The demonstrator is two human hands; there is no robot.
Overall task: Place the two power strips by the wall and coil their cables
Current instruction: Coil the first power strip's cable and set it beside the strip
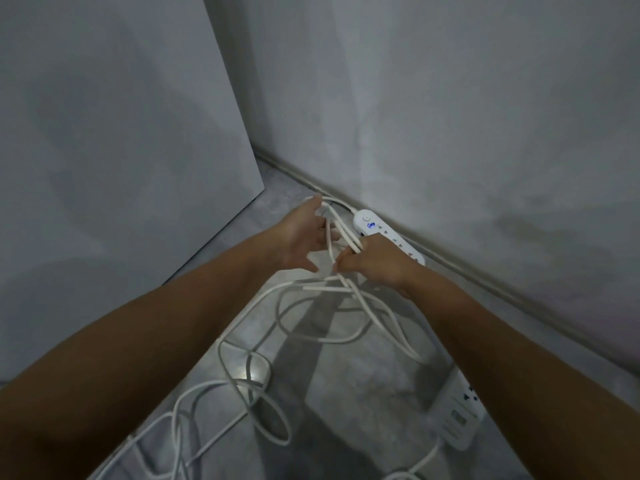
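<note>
Against the wall (450, 116), first power strip (388, 237) lies placed; second power strip (453, 417) sits nearby. Right hand (374, 261) grips cable (341, 232) loops; left hand (301, 237) spread open, touching them. Most cable sprawls uncoiled across the floor (346, 393).

Bare indoor room corner, grey plastered walls (450, 98), skirting strip (485, 282), grey floor (346, 393)

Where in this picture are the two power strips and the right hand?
Far power strip (382, 231): head view, top face just past the switch.
Near power strip (452, 419): head view, top face beside the right forearm.
Right hand (379, 263): head view, back of the hand; it grips the cable (346, 237).
</note>
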